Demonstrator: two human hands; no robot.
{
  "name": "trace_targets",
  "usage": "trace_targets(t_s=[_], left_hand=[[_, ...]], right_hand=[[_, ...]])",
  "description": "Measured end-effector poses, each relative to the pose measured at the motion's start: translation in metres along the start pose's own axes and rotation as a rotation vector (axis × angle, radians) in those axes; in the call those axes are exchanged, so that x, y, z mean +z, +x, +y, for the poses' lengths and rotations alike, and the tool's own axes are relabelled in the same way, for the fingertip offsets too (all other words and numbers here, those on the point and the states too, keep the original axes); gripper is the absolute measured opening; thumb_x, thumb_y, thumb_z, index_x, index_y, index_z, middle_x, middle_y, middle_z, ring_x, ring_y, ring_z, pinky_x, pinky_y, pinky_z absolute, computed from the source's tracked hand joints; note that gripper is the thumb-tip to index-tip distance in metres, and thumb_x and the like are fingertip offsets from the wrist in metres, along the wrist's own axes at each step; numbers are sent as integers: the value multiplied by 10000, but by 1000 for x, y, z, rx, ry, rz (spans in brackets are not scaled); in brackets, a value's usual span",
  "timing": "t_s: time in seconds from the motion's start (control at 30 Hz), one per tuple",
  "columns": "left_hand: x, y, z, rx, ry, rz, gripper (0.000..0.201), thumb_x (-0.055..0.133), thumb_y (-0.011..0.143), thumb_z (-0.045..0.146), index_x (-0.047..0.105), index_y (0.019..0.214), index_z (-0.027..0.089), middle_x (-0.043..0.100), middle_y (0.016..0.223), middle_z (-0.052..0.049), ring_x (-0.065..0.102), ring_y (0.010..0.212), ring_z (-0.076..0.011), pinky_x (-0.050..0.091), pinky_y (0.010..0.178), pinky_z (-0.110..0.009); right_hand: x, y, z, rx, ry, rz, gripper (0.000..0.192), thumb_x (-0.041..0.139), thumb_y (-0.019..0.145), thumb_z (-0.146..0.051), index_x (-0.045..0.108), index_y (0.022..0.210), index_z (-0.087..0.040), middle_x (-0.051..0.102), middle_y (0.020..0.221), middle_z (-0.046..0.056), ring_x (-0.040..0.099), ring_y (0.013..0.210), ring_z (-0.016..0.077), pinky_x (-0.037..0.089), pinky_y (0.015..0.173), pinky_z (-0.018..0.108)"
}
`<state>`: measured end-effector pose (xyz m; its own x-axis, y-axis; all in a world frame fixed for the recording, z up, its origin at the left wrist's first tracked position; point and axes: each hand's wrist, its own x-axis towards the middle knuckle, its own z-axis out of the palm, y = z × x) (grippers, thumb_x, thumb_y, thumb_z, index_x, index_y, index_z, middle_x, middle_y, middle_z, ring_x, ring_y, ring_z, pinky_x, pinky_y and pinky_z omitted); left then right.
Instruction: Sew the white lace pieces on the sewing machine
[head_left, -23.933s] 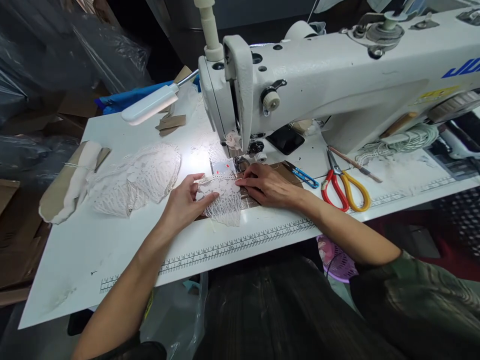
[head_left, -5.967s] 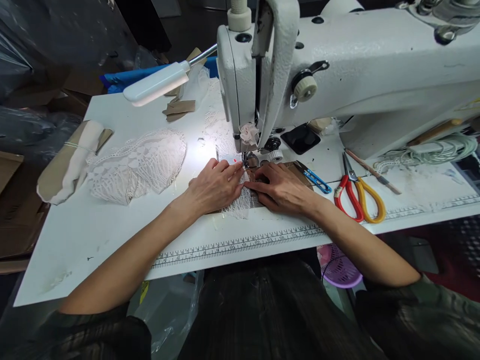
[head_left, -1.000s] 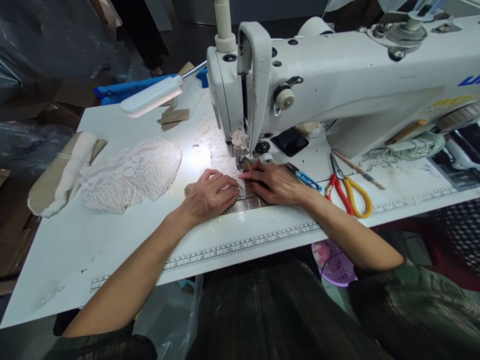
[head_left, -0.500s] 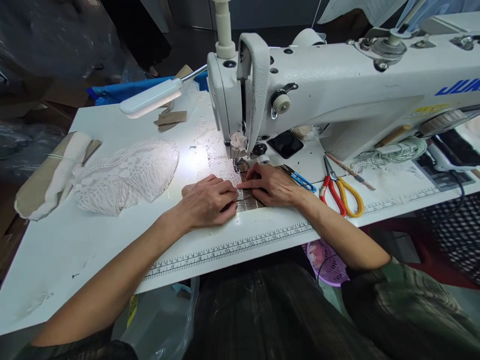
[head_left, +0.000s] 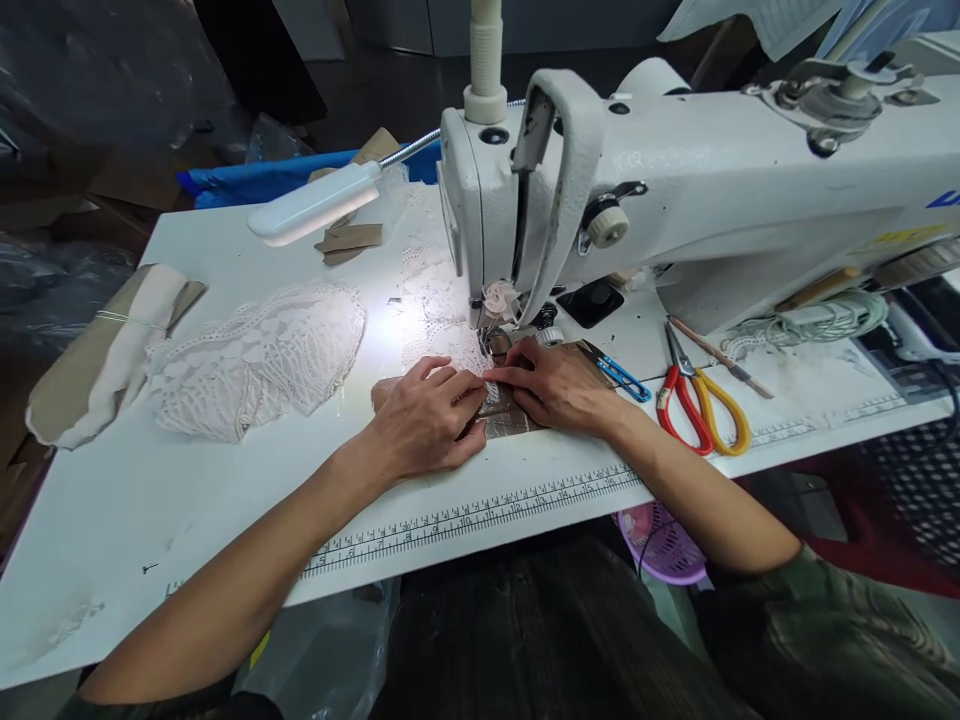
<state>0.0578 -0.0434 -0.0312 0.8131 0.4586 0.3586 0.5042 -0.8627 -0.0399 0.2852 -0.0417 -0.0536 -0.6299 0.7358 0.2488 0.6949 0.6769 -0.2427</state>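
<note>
A white sewing machine stands on a white table. My left hand lies flat on a small piece of white lace just in front of the presser foot, fingers pressing it down. My right hand rests beside it on a brown checked pad, fingertips touching the lace edge near the needle. Most of the lace runs behind the foot, lit by the lamp.
A pile of white lace pieces lies left of the machine, a tan and white roll beyond it. Blue thread snips and red-and-yellow scissors lie to the right. A lamp hangs over the table. A ruler strip marks the front edge.
The lace has passed further back under the foot, and less of it shows in front of my hands. Both hands stay pressed together near the needle. The camera shifted slightly.
</note>
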Motion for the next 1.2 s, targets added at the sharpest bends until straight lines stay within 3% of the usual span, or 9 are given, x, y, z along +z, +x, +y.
trace_targets(t_s=[0.5,0.67,0.93,1.2], left_hand=[[10,-3,-6,-57,-69,18,309,582,852,291,701,1091,135,712,1096,-125,694,882,-270,488,989,-573],[13,-2,-8,-77,-73,16,351,585,852,308,688,1137,132,691,1154,-138,692,923,-292,473,992,-594],[18,0,-11,-105,-42,2,395,561,873,350,678,1150,93,665,1206,-176,686,949,-310,465,993,-603],[19,5,-13,-179,-85,-24,426,577,873,388,657,1203,130,639,1238,-159,655,1026,-303,464,1007,-561]], right_hand=[[-1,7,-8,115,-109,-41,381,429,944,-206,583,1293,-215,561,1099,143,509,854,226,437,708,352],[-1,3,0,37,-34,-27,410,471,908,-196,587,1299,-237,576,1133,127,529,871,214,450,720,339],[-2,4,-5,35,-93,-42,358,442,953,-196,603,1273,-217,590,1095,142,543,910,243,446,734,364],[-13,12,-14,60,-189,-86,357,434,959,-168,595,1276,-204,593,1099,156,534,848,221,426,660,309]])
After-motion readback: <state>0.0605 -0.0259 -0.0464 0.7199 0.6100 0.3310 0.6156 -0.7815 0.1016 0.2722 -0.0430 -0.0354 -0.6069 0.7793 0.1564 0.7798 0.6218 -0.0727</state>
